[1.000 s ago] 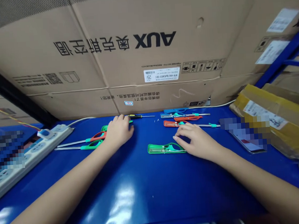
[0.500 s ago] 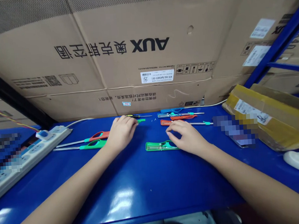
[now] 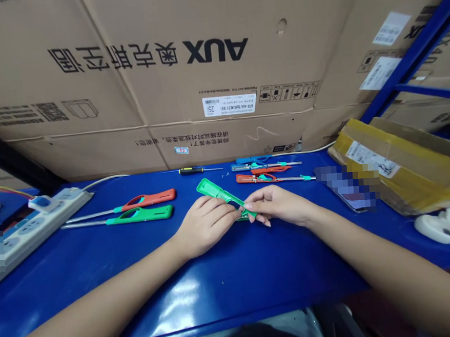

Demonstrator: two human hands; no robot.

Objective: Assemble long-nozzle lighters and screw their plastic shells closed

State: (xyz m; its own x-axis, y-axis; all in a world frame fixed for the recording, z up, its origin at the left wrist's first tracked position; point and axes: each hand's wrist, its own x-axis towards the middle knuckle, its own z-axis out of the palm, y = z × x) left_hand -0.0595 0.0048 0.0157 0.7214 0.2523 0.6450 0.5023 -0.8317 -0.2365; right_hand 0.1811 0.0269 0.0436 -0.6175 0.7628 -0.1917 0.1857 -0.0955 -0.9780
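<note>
Near the middle of the table, both hands meet at a green lighter shell half (image 3: 212, 189), tilted with its rounded end up to the left. My right hand (image 3: 279, 204) pinches its lower right end between thumb and fingers. Bent over its lower edge are the fingers of my left hand (image 3: 208, 225); its thumb is hidden. Another green lighter part (image 3: 245, 218) shows just below the fingers, mostly covered. Behind lie an opened orange lighter half (image 3: 254, 178) and an opened blue one (image 3: 244, 167), each with a metal tube and turquoise parts.
Left of the hands lie an orange lighter (image 3: 153, 198) and a green lighter (image 3: 151, 213), both whole. A screwdriver (image 3: 191, 170) lies at the back. A power strip (image 3: 32, 228) stands left. To the right are a phone (image 3: 344, 188), a taped cardboard box (image 3: 402, 171) and a white object (image 3: 437, 228).
My left hand has come rightward and nearer with the green shell half, uncovering the screwdriver. My right hand has closed on the shell's end. The view has tilted down slightly.
</note>
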